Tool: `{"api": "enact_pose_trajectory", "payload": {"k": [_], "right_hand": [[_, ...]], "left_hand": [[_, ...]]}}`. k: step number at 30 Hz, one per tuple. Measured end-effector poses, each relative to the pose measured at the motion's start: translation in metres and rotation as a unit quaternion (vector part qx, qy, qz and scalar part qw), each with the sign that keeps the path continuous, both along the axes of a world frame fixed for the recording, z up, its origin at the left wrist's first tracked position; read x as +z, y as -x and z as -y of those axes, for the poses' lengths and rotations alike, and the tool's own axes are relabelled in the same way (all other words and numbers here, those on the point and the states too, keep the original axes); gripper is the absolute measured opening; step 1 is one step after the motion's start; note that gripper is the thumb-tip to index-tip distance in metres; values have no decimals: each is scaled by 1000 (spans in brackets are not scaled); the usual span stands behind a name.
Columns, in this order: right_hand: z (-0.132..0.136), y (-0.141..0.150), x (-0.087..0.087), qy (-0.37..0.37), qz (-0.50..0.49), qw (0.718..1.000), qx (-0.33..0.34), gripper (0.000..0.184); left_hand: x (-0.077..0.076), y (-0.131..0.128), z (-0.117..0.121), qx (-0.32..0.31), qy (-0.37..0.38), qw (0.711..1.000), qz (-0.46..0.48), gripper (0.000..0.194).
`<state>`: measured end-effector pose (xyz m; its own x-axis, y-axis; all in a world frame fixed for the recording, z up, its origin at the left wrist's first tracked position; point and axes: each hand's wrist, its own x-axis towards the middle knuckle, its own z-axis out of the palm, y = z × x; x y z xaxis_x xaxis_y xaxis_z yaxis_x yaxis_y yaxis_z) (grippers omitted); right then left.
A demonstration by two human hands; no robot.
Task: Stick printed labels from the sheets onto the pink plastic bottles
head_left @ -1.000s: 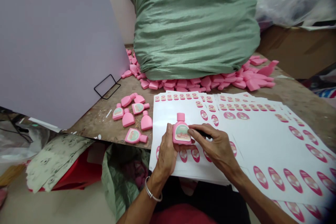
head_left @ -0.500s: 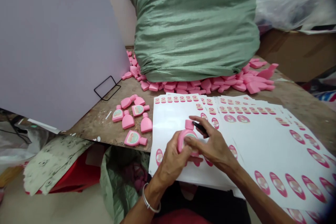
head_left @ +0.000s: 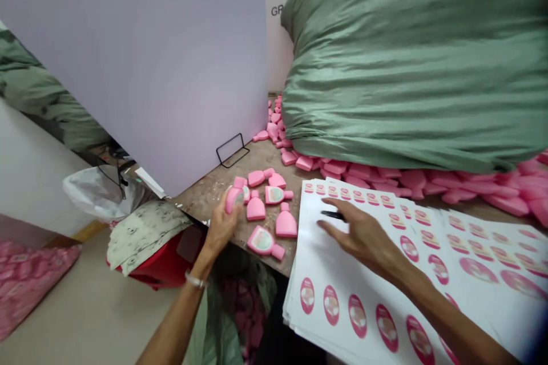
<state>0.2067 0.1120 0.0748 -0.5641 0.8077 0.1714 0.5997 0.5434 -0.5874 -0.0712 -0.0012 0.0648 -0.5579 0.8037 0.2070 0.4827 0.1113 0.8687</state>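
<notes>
Head view: pink bottle juts above clasped left grip; half-spread right grip holds black tool.

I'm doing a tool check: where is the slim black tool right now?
In the head view, the slim black tool is just right of centre, in the right hand over the white label sheets; a pink bottle lies to its left.

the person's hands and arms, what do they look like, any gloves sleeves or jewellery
Both are bare and ungloved: left grip and right grip are ordinary human hands. No sleeve shows on the left forearm or right forearm. A pale, silvery bracelet circles the left wrist; the right wrist shows none. Any rings are too small to tell.
</notes>
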Motion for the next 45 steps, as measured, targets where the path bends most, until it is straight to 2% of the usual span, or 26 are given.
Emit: {"api": "enact_pose_trajectory", "payload": {"k": [1,3,5,8,11,14,16,18,21,25,28,31,33,35,37,39,41,45], "right_hand": [[-7,19,3,-19,50,998,39,59],[-23,55,7,-31,153,983,94,81],[-41,87,10,-18,226,965,129,95],[-68,119,9,28,281,944,173,105],[-83,135,0,77,310,925,206,107],[-75,140,-16,89,315,921,211,108],[-55,140,-25,82,302,926,212,104],[-26,140,-28,89,286,928,221,100],[28,140,-29,112,281,924,233,99],[97,140,-30,71,281,924,248,91],[135,137,-25,52,292,917,267,83],[156,129,-11,84,309,901,293,78],[160,121,0,100,296,896,317,70],[157,108,13,98,260,904,325,56],[147,92,25,96,213,922,309,38],[131,71,34,108,165,942,272,25],[106,46,36,131,109,959,225,23],[25,-15,19,154,-26,985,73,26]], "left_hand": [[-5,23,-19,4,-1,999,-51,46],[-14,59,-59,-23,-5,998,-63,46],[-19,78,-98,-77,-3,995,-61,44],[-21,82,-141,-170,11,985,-39,32],[-27,74,-157,-231,37,972,-2,37],[-40,73,-143,-262,66,962,35,42],[-48,77,-119,-264,79,960,50,43],[-50,82,-83,-254,86,962,51,43],[-46,82,-19,-229,85,969,41,41],[-38,75,56,-190,74,979,33,40],[-36,65,94,-180,88,980,18,36],[-45,54,120,-194,178,965,6,32],[-56,48,129,-192,247,950,-1,36],[-64,45,133,-176,315,932,-22,41],[-62,45,129,-178,328,927,-36,44],[-50,44,120,-212,306,928,-20,43],[-33,42,102,-245,269,931,12,40],[-12,23,40,-249,189,948,58,36]]}}
